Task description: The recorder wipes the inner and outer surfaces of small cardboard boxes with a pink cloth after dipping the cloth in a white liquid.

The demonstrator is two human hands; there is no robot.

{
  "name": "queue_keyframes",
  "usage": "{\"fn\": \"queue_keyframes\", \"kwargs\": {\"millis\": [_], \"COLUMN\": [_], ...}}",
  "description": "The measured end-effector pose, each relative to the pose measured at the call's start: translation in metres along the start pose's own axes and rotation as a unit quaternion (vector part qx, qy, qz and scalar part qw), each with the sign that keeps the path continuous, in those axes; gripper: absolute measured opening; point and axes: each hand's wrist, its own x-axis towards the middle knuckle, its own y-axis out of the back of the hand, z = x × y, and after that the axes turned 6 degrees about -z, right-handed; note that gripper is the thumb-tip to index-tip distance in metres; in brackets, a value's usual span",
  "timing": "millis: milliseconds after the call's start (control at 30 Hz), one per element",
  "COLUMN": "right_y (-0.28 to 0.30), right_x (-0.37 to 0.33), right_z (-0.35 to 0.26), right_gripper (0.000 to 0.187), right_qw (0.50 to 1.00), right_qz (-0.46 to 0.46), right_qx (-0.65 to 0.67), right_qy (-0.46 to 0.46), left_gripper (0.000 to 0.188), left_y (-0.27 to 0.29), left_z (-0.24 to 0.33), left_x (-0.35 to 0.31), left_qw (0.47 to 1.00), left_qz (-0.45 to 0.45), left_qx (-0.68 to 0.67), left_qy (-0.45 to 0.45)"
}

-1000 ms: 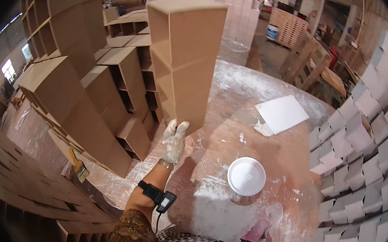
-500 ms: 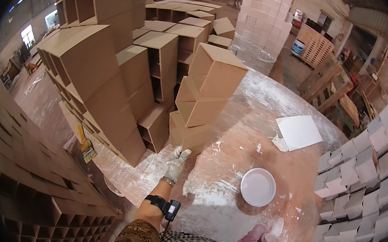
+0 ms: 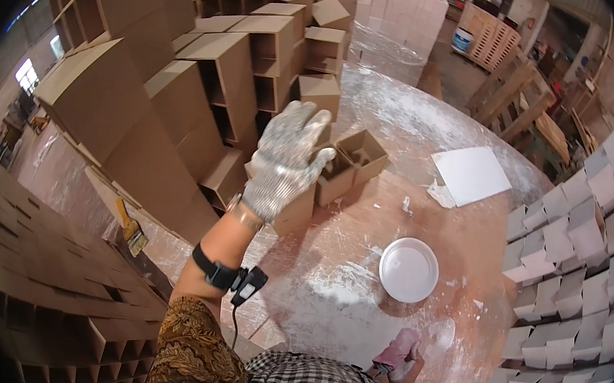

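My left hand (image 3: 286, 156), in a pale knitted glove, is raised over the brown board boxes at the middle of the table. Its fingers are stretched out and it holds nothing that I can see. Just right of it an open-topped brown box (image 3: 363, 158) stands against another one, and the hand partly hides those behind it. Low in the picture my right hand (image 3: 413, 356) is closed around a pink, crumpled cloth-like thing (image 3: 396, 350). Above that hand sits a round white tub (image 3: 409, 269) with pale contents.
Tall brown box stacks (image 3: 174, 103) rise at the left and behind. A brush with a yellow handle (image 3: 131, 229) lies at the left table edge. A white sheet (image 3: 471, 176) rests at the right. White-faced boxes (image 3: 568, 271) are piled along the right side; wooden pallets (image 3: 511, 101) stand beyond.
My left hand has left the base of the leaning box stack and risen up and forward, fingers opening. The tall stack no longer stands; open boxes show there. My right hand keeps the pink thing.
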Motion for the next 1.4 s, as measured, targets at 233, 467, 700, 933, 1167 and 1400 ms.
{"fn": "queue_keyframes", "kwargs": {"millis": [233,467,700,933,1167,1400], "right_y": [0.026,0.051,0.064,-0.021,-0.046,-0.152], "right_x": [-0.010,-0.030,-0.036,-0.016,0.033,0.053], "right_z": [-0.009,-0.020,-0.018,-0.034,-0.059,-0.059], "right_gripper": [0.039,0.044,0.048,0.052,0.036,0.027], "right_qw": [0.997,0.989,0.994,0.998,0.915,0.632], "right_qz": [0.040,0.106,0.044,0.014,-0.007,-0.026], "right_qx": [0.033,0.052,0.087,-0.042,-0.381,-0.758], "right_qy": [0.055,0.088,0.048,0.037,0.135,0.159], "left_gripper": [0.055,0.061,0.051,0.032,0.029,0.032], "left_y": [-0.119,-0.244,-0.305,-0.237,-0.090,-0.015], "left_z": [0.025,0.022,0.021,0.040,0.092,0.099], "left_x": [0.047,0.017,0.005,-0.012,-0.113,-0.262], "left_qw": [0.923,0.892,0.851,0.834,0.764,0.397], "left_qz": [-0.366,-0.444,-0.495,-0.362,-0.368,-0.204], "left_qx": [-0.097,0.087,-0.072,-0.315,-0.472,-0.681], "left_qy": [0.073,0.020,0.158,0.273,0.243,0.581]}}
